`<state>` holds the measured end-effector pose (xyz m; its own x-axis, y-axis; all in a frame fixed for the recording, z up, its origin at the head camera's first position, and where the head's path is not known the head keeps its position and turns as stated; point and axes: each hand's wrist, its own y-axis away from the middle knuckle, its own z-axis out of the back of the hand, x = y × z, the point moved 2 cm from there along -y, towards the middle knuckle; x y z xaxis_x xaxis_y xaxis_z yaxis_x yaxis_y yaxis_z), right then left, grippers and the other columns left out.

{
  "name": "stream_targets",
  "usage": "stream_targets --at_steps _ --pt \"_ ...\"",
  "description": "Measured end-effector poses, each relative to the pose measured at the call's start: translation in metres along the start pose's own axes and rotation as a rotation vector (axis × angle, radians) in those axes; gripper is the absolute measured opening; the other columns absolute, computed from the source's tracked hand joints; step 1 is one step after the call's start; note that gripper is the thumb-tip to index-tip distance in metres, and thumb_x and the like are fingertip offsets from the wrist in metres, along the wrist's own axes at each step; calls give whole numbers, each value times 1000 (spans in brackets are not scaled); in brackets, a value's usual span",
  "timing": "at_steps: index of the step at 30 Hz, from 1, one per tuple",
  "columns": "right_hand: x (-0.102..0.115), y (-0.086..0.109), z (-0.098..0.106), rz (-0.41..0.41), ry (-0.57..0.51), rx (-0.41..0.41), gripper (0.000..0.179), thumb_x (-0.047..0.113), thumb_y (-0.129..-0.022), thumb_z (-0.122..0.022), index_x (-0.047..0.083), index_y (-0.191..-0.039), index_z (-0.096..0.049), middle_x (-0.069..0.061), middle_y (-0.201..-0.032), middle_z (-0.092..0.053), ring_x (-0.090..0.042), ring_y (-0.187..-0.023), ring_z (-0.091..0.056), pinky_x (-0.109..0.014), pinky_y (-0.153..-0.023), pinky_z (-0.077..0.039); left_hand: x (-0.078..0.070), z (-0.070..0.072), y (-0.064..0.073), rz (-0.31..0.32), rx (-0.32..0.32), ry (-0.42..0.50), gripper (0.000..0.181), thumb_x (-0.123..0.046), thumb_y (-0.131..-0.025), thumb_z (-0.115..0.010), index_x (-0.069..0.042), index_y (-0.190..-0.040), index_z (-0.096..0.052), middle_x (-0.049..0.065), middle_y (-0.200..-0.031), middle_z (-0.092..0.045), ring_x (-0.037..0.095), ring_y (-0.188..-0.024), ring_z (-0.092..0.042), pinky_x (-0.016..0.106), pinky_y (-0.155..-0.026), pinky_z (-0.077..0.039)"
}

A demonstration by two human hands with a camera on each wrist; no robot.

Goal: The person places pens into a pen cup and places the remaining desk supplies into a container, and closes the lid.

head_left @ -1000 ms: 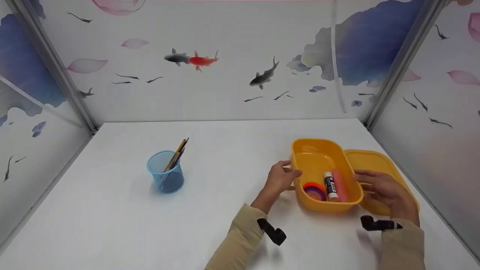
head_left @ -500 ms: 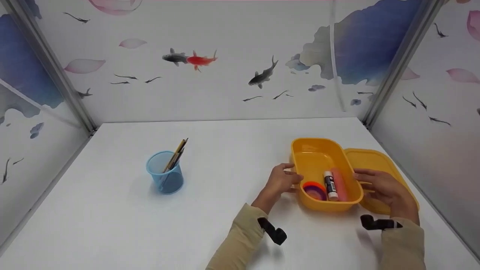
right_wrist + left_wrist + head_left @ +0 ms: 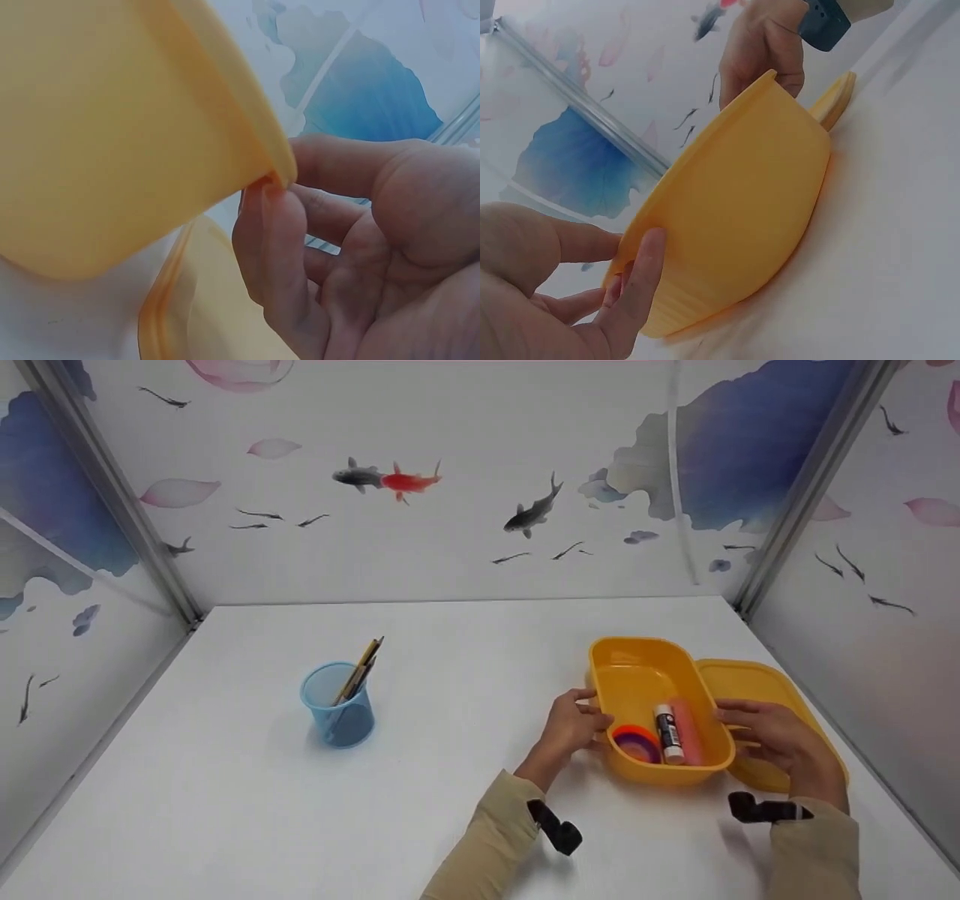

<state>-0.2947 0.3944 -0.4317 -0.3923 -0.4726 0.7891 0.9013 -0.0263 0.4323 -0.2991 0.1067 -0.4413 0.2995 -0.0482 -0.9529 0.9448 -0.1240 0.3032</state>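
A yellow plastic box [image 3: 637, 682], open at the top, stands at the table's right side. My left hand [image 3: 568, 727] grips its left rim, with fingers on both sides of the edge in the left wrist view. On the opposite side, my right hand [image 3: 780, 739] pinches the right rim, a fingertip tucked beneath the lip in the right wrist view. Inside the box, at the near end, lie an orange-and-purple ring [image 3: 636, 744], a glue stick [image 3: 669, 735] with a black label, and a pink bar-shaped piece [image 3: 685, 733].
A flat yellow lid [image 3: 750, 682] lies right of the box, partly behind my right hand. Over on the left, a blue cup [image 3: 341, 724] holds several pencils [image 3: 358, 679]. Printed walls [image 3: 465, 547] enclose the white table [image 3: 450, 810] at the back and sides.
My left hand has slid slightly nearer along the box's left rim. My right hand keeps its hold, and the box stays about where it was; the head view shifts a little.
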Motion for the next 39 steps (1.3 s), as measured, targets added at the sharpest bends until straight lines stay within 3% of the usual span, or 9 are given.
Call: stream_targets --at_steps 7,11,14,18,21,23,31,35,39 --pt "-1 1 3 10 -2 -14 86 57 -90 -66 9 -155 -36 -18 -158 -39 -19 -114 -61 -23 -93 -57 0 0 -1 4 19 4 50 -6 -90 -72 -13 -136 -53 9 -106 -66 19 -83 -72 32 -65 -63" --pt "-1 3 12 38 -28 -24 80 54 -92 -65 7 -152 -41 -5 -133 -62 -10 -101 -67 -23 -90 -58 0 0 -2 -3 28 -3 53 -6 -90 -72 -15 -138 -52 8 -108 -66 18 -83 -71 32 -65 -63" --pt "0 7 21 68 -24 -22 78 53 -93 -64 6 -150 -42 9 -116 -65 -6 -97 -69 -24 -89 -59 0 0 -2 5 30 -6 52 -7 -90 -72 -16 -138 -52 7 -108 -66 18 -83 -71 32 -66 -63" --pt "1 11 30 147 51 -20 78 53 -96 -59 3 -152 -38 -8 -128 -63 -7 -104 -69 -26 -91 -59 0 3 -1 15 26 -19 52 -8 -91 -72 -17 -139 -51 7 -108 -66 18 -82 -71 31 -67 -63" --pt "0 14 35 202 111 -22 78 52 -99 -54 1 -154 -32 -26 -148 -46 -7 -108 -67 -28 -92 -59 -1 5 0 20 24 -31 53 -9 -92 -71 -18 -140 -51 7 -108 -66 18 -82 -71 30 -68 -63" --pt "-2 17 39 225 140 -37 79 52 -100 -52 0 -154 -30 -30 -153 -39 -7 -108 -66 -29 -92 -60 -2 6 -1 22 27 -28 52 -9 -92 -71 -18 -140 -51 7 -108 -66 18 -83 -71 30 -68 -63" --pt "-11 21 62 279 281 -186 83 54 -98 -55 -2 -153 -31 -33 -148 -39 -15 -109 -62 -20 -85 -60 -4 6 -3 1 42 -12 53 -9 -92 -71 -17 -140 -50 8 -108 -66 18 -82 -71 31 -68 -63" --pt "-24 21 70 260 293 -236 85 54 -95 -60 -2 -153 -31 -33 -147 -40 -17 -108 -61 -10 -79 -55 0 8 -3 -5 58 -4 54 -9 -92 -71 -16 -141 -49 10 -109 -66 19 -83 -72 32 -67 -63" --pt "-41 21 80 216 279 -235 91 54 -92 -64 0 -155 -27 -33 -152 -36 -30 -116 -57 -7 -77 -52 1 9 -3 -19 70 19 56 -6 -91 -71 -13 -141 -48 12 -107 -67 21 -84 -73 33 -66 -63"
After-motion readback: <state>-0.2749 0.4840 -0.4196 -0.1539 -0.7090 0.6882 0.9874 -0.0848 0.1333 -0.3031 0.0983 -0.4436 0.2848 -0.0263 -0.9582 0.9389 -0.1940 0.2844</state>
